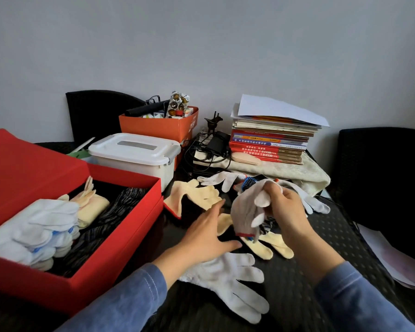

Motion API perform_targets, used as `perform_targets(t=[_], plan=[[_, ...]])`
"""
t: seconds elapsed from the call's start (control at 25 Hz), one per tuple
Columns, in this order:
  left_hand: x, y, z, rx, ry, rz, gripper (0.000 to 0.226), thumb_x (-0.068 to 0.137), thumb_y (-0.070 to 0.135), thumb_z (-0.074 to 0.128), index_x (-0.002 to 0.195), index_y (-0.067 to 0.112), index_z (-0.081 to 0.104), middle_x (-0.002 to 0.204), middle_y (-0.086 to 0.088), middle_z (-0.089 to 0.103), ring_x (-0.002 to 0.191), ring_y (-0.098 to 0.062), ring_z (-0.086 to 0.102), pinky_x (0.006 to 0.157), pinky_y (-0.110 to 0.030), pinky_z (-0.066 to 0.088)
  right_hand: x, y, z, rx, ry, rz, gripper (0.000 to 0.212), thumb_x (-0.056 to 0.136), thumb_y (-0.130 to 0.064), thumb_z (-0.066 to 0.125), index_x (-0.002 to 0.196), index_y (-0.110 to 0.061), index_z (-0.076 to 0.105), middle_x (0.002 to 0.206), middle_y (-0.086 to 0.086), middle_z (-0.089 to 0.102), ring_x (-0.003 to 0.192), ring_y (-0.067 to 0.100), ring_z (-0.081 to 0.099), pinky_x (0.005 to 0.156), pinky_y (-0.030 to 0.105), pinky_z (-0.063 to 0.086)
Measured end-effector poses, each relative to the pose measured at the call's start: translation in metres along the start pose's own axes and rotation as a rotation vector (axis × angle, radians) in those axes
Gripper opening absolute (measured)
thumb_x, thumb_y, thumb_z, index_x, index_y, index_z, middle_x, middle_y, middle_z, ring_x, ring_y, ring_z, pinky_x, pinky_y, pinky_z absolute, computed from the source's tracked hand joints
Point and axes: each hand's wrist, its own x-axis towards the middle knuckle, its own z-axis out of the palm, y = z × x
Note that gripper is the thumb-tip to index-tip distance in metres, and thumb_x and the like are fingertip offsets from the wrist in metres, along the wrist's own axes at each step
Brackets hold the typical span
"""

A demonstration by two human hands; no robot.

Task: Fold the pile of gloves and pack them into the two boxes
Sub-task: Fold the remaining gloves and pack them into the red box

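Our blue sleeves [120, 303] reach out just right of the open red box [120, 238], which already holds folded gloves [46, 231] in white, cream and dark. With the right hand [288, 212] gripping a bunched grey glove [243, 212] and the left hand [207, 232] flat, fingers spread beside it, we should flatten it, lay fingers to cuff, then pack it. A loose white glove [228, 281] and cream gloves [197, 195] right of the box crowd that folding spot.
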Motion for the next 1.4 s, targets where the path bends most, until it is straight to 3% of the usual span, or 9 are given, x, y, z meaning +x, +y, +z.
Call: perform_targets(t=[0.12,0.28,0.44,0.64,0.84,1.0,1.12,1.24,1.4], plan=[[-0.01,0.006,0.005,-0.106,-0.047,0.042,0.104,0.063,0.056,0.079,0.145,0.037,0.019,0.138,0.017,0.045,0.123,-0.004,0.049,0.101,-0.032,0.045,-0.009,-0.006,0.0,-0.019,-0.022,0.028,0.03,0.095,-0.025,0.046,0.075,-0.005,0.057,0.063,0.004,0.057,0.058,0.014,0.051,0.05,0.02,0.041],[-0.018,0.013,0.007,-0.208,0.222,0.084,0.031,0.085,0.025,0.059,0.115,0.022,0.055,0.098,0.007,0.071,0.088,-0.01,0.067,0.076,-0.038,0.055,-0.013,0.0,-0.012,0.02,-0.053,0.129,0.032,0.095,-0.027,0.047,0.077,-0.007,0.065,0.077,0.018,0.067,0.071,0.024,0.061,0.069,0.035,0.048],[-0.032,0.017,-0.002,-0.538,-0.079,-0.155,0.029,0.094,-0.001,0.037,0.094,0.009,0.063,0.072,-0.002,0.072,0.066,-0.017,0.068,0.062,-0.025,0.051,-0.019,0.022,-0.038,-0.429,-0.048,0.139,0.036,0.095,-0.026,0.047,0.07,-0.007,0.064,0.072,0.012,0.063,0.067,0.018,0.055,0.057,0.022,0.041],[-0.073,-0.014,0.028,0.238,-0.243,0.227,0.05,0.094,0.054,0.037,0.14,0.034,0.043,0.149,0.02,0.03,0.14,0.004,0.022,0.115,-0.017,0.015,-0.034,0.066,-0.061,-0.97,-0.155,0.207,0.045,0.096,-0.037,0.045,0.058,-0.014,0.046,0.061,0.001,0.049,0.074,0.021,0.051,0.065,0.026,0.033],[-0.07,-0.01,0.029,0.523,0.209,0.104,0.055,0.09,0.056,0.025,0.081,0.025,0.068,0.091,0.006,0.069,0.092,-0.019,0.064,0.082,-0.035,0.049,-0.033,0.07,-0.063,-0.992,-0.15,0.19,0.013,0.08,0.003,0.023,0.074,0.002,0.035,0.075,0.022,0.037,0.066,0.032,0.038,0.063,0.034,0.03],[-0.071,0.041,0.04,0.449,-0.008,0.173,0.083,0.063,0.09,0.03,0.116,0.029,0.047,0.114,0.015,0.043,0.105,-0.006,0.041,0.093,-0.028,0.035,-0.043,0.055,-0.062,-1.362,-0.363,0.07,0.047,0.059,0.017,-0.012,0.063,-0.003,0.029,0.068,0.01,0.024,0.058,0.015,0.023,0.05,0.026,0.013],[-0.079,0.063,0.063,0.458,-0.09,0.257,0.064,0.071,0.071,0.048,0.116,0.027,0.042,0.113,0.011,0.042,0.104,-0.01,0.044,0.086,-0.028,0.038,-0.032,0.077,-0.068,-1.383,-0.213,-0.082,0.066,0.04,0.01,-0.024,0.066,-0.004,0.034,0.062,0.007,0.017,0.053,0.012,0.016,0.047,0.023,0.012],[-0.061,0.054,0.06,0.152,-0.058,0.124,0.014,0.086,0.026,0.055,0.099,0.021,0.055,0.095,0.006,0.057,0.088,-0.018,0.058,0.076,-0.035,0.046,-0.04,0.082,-0.068,-0.436,0.135,0.255,0.028,0.098,-0.007,0.015,0.09,-0.016,0.041,0.063,-0.008,0.036,0.054,0.003,0.036,0.048,0.01,0.027],[-0.039,0.031,0.034,0.108,-0.151,-0.106,0.008,0.085,0.027,0.063,0.091,0.022,0.063,0.071,0.007,0.062,0.069,-0.016,0.063,0.062,-0.027,0.048,-0.042,0.085,-0.079,-0.835,-0.158,0.151,0.018,0.095,-0.019,0.045,0.109,-0.013,0.036,0.096,0.004,0.058,0.084,0.021,0.057,0.068,0.032,0.044]])
